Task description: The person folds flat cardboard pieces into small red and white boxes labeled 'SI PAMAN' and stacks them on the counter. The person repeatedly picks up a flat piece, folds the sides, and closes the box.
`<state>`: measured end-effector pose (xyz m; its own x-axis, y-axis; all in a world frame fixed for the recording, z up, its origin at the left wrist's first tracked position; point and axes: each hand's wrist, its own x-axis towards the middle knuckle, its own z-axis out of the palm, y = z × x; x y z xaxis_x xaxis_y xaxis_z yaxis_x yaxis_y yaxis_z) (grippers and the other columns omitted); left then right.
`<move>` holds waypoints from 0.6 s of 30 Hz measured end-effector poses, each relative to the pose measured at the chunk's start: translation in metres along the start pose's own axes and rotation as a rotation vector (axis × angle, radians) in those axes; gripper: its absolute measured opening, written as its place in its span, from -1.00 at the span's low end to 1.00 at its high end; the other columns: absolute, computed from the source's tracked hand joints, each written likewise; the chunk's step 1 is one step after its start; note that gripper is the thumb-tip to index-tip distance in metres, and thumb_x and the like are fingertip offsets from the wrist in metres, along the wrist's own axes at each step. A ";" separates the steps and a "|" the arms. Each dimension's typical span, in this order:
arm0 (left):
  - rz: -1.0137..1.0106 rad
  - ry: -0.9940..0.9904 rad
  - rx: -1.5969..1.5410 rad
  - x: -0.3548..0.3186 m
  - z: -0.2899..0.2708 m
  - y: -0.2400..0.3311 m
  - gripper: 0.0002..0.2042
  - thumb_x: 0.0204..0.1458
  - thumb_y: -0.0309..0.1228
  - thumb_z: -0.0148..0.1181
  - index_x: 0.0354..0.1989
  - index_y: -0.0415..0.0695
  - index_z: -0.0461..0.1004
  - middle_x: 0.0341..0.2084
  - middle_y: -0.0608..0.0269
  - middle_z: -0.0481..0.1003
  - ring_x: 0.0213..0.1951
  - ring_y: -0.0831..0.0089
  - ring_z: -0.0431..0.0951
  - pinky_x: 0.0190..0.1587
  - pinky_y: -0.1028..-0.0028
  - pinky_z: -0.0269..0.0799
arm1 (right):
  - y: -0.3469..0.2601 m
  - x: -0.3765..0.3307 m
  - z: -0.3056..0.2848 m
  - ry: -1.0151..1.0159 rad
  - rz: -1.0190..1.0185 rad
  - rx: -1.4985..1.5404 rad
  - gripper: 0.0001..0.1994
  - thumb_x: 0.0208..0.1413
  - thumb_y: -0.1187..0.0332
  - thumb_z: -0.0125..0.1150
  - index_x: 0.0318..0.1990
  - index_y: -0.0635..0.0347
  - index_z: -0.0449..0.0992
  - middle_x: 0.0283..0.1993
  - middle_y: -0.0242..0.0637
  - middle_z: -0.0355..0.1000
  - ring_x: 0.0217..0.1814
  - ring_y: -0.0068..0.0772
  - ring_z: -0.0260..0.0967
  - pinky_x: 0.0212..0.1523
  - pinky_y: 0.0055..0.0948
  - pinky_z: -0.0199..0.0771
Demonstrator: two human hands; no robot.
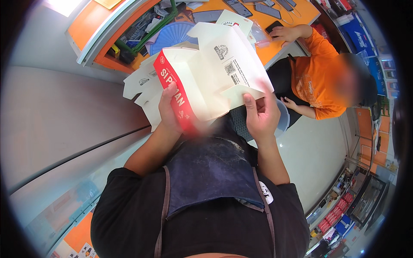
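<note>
Likely shop: phones point(238, 7) on counter point(269, 52), shelved red boxes point(334, 216).

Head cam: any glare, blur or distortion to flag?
Head view: fisheye bends straight edges near the black rim; the light at top left is blown out; the right hand's fingertips are smeared; a blurred patch covers the lower end of the red-and-white carton; the co-worker's head is blurred; most of the carton's print stays crisp.

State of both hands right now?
Left hand: holding the red-and-white box at its red panel.
Right hand: at the box's right edge, holding it too.
</note>
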<state>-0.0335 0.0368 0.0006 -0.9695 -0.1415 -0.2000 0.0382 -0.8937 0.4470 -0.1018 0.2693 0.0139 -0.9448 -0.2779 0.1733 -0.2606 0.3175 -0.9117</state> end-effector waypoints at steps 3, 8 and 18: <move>-0.019 -0.025 0.030 0.008 0.003 0.012 -0.20 0.29 0.10 0.02 0.53 -0.18 0.03 0.40 -0.13 0.29 0.37 -0.07 0.40 0.34 -0.12 0.41 | 0.015 0.004 0.009 -0.189 0.020 0.675 -0.62 0.29 0.46 0.37 0.21 0.28 0.46 0.01 -0.11 0.53 0.11 -0.37 0.55 0.03 -0.50 0.56; -0.061 -0.011 -0.003 0.012 0.010 0.018 -0.24 0.32 0.08 0.00 0.52 -0.18 0.05 0.38 -0.09 0.33 0.35 -0.04 0.43 0.34 -0.10 0.43 | -0.003 0.014 0.009 -0.360 -0.561 0.040 -0.53 -0.02 0.50 0.57 0.06 0.12 0.51 0.31 0.11 0.34 0.30 0.13 0.44 0.17 -0.23 0.55; -0.027 -0.024 -0.060 0.016 0.026 0.010 -0.35 0.34 0.00 0.02 0.43 -0.23 0.18 0.24 -0.16 0.45 0.21 0.03 0.58 0.26 0.01 0.54 | -0.007 0.003 0.032 -0.032 -0.713 -0.143 -0.34 -0.02 0.50 0.59 0.24 0.05 0.40 0.23 0.13 0.44 0.17 0.12 0.50 0.03 -0.16 0.57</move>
<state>-0.0550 0.0370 0.0246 -0.9759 -0.1076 -0.1896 0.0260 -0.9210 0.3886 -0.0964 0.2370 0.0090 -0.5300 -0.4870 0.6943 -0.8363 0.1644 -0.5231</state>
